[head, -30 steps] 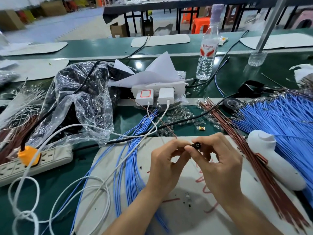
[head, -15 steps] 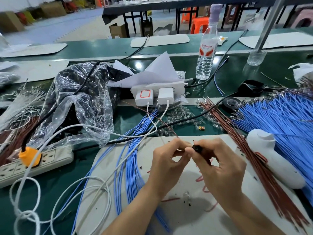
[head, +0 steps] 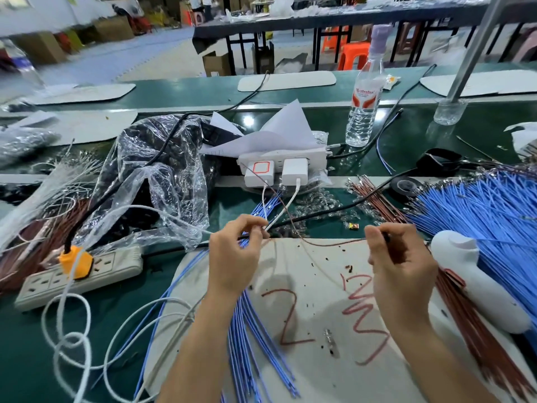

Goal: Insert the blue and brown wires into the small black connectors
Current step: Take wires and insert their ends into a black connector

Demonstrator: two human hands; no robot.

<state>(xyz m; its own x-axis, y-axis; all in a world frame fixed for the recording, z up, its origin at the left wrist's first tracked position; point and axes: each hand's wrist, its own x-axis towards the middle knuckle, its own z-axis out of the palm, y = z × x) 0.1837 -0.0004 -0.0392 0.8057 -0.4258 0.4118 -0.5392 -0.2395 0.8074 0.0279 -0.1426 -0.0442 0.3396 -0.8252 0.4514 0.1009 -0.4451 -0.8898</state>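
Right hand [head: 398, 266] pinches a black connector [head: 387, 238]; a brown wire [head: 334, 244] trails left from that pinch. Left hand [head: 235, 254] pinches a blue wire [head: 246, 242].

The mat [head: 308, 379] fills the lower centre, a wire bundle [head: 250, 338] on its left part. A power strip [head: 110, 266] lies left, a bag [head: 162, 184] above it, a bottle [head: 363, 112] upper right.
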